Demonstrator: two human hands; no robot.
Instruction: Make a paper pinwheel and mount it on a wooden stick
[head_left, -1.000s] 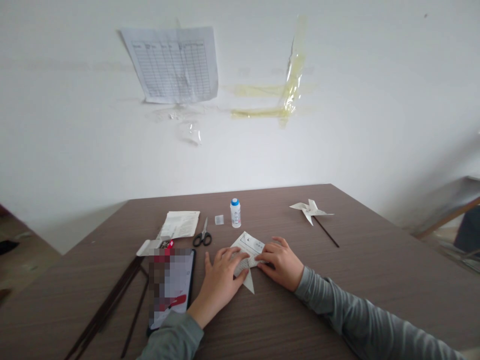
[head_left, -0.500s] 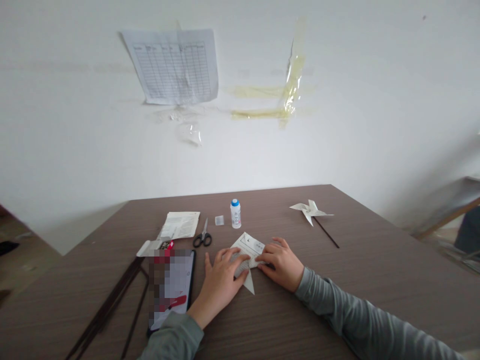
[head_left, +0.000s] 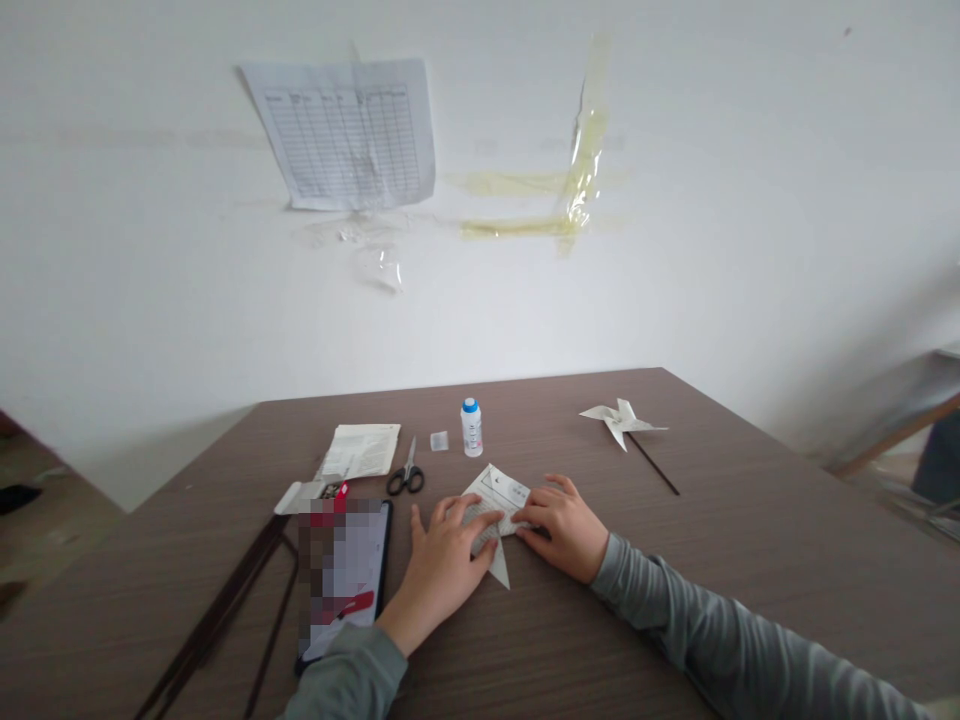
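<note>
The paper (head_left: 504, 488) lies flat on the table (head_left: 750, 560), folded, directly under the fingertips of the left hand (head_left: 448, 550) and against those of the right hand (head_left: 568, 530). A pointed flap of it sticks out beyond the left thumb, toward the person.

The left hand is spread rather than clenched, palm down, its fingers laid over the paper's left part; this probably steadies the sheet against sliding. The right hand is loosely curled, its thumb and fingers at the paper's right edge, perhaps to line up or press that side. Whether they pinch the edge or only rest on it, I cannot tell.

Just beyond the left hand lie scissors (head_left: 406, 478), blades pointing away, so their handles face the person, which seems handy for picking up. The bottle (head_left: 471, 432) stands upright past the paper, between the hands' lines of reach, with a small clear piece (head_left: 439, 441) beside it. Left of the left forearm is a phone (head_left: 356, 560), its screen up, likely so it can be seen while both hands are busy. Dark sticks (head_left: 214, 615) lie further left, and a stack of sheets (head_left: 363, 450) ahead of them. A pinwheel (head_left: 621, 421) rests beyond the right hand, apart from the work.
</note>
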